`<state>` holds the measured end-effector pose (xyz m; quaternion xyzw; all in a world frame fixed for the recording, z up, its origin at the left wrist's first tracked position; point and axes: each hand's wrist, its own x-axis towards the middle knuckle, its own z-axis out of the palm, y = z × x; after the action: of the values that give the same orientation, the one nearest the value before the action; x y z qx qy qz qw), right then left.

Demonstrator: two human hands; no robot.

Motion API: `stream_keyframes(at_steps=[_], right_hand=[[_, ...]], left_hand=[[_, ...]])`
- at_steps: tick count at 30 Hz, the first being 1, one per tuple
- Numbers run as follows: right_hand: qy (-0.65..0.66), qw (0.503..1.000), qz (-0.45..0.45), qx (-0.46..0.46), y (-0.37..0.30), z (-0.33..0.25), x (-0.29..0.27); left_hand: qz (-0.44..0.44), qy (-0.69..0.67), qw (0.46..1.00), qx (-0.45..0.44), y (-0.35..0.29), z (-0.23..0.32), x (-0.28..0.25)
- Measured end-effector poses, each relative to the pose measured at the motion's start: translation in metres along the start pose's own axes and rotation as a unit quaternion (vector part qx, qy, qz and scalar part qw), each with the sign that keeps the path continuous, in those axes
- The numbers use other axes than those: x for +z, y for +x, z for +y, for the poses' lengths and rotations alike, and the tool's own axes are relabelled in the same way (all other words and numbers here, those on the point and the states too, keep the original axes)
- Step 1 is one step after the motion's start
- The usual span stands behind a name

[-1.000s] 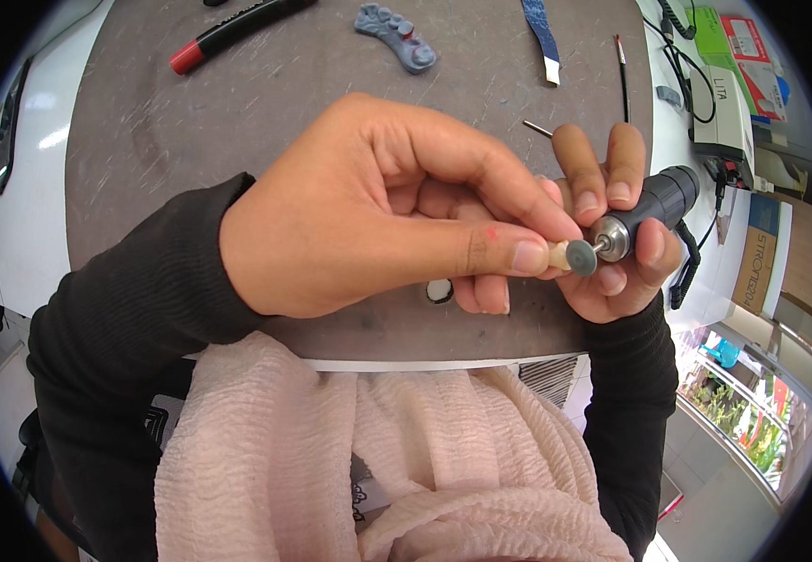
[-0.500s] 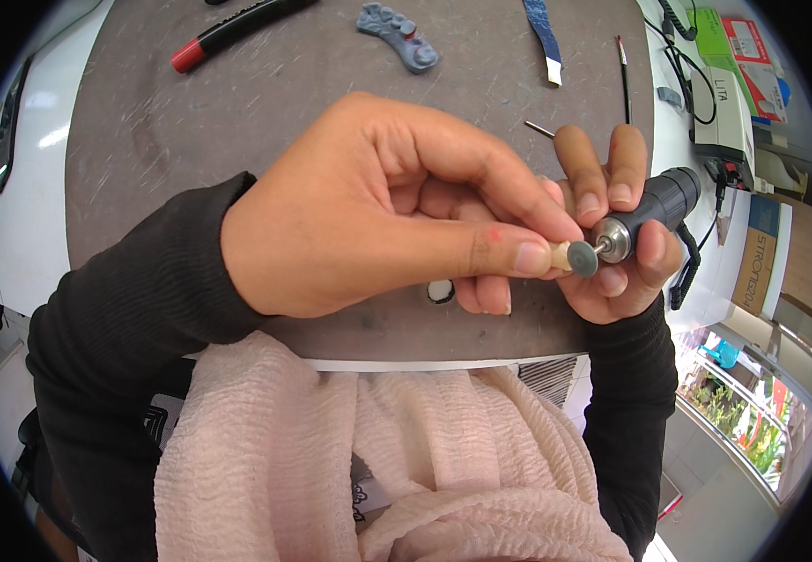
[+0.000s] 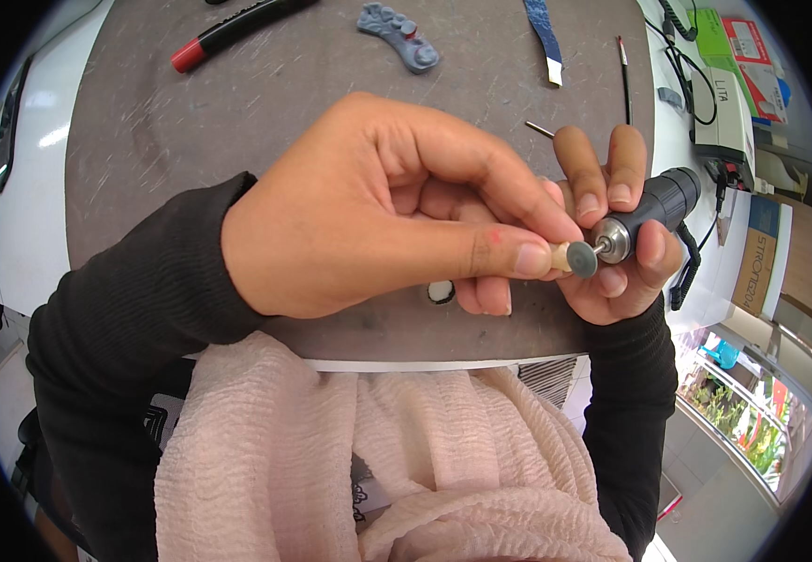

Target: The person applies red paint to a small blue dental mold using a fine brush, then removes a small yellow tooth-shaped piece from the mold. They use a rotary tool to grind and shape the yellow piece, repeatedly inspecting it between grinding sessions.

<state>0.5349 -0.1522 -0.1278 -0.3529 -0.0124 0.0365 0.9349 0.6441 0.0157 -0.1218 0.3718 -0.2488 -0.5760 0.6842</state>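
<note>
Above the near edge of the grey work mat (image 3: 237,112):
- Left hand (image 3: 378,211): closed in a pinch, thumb and fingertips holding a small pale piece (image 3: 559,258), mostly hidden.
- Right hand (image 3: 612,244): fingers wrapped around a black rotary handpiece (image 3: 654,208), its grey disc (image 3: 582,259) touching the pale piece.
- Far mat: red-and-black pen (image 3: 237,30), grey dental model (image 3: 397,36), blue strip (image 3: 544,33).
- Below the hands: small ring-shaped item (image 3: 441,292).

The left hand (image 3: 378,211) pinches a small beige piece (image 3: 561,258) against the grey disc (image 3: 582,258) of the black rotary handpiece (image 3: 654,208), held by the right hand (image 3: 617,248).
</note>
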Motion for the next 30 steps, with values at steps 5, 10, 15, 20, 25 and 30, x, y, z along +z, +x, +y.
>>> stream_keyframes(at_steps=[5,10,15,20,25,30], right_hand=[[-0.016,1.000,0.016,0.005,-0.0001,-0.0008,0.0024],[0.005,1.000,0.022,0.001,0.0012,-0.0025,0.0070],[-0.014,1.000,0.009,-0.025,0.0017,-0.0010,0.0064],[-0.019,0.999,0.023,-0.045,0.0015,0.0003,0.0081],[-0.039,0.998,-0.006,-0.045,0.0016,0.0005,0.0048],[-0.019,0.999,-0.019,-0.047,0.0020,0.0012,0.0018]], left_hand=[[-0.001,0.006,1.000,0.007,0.0002,-0.0015,-0.0013],[-0.008,0.009,1.000,0.018,0.0003,-0.0016,-0.0017],[0.001,0.009,1.000,-0.001,0.0004,0.0011,-0.0009],[0.009,0.012,1.000,0.013,-0.0003,0.0023,-0.0021],[0.006,0.017,0.999,0.027,0.0010,0.0018,-0.0031],[0.002,0.020,0.999,0.035,0.0014,0.0012,-0.0024]])
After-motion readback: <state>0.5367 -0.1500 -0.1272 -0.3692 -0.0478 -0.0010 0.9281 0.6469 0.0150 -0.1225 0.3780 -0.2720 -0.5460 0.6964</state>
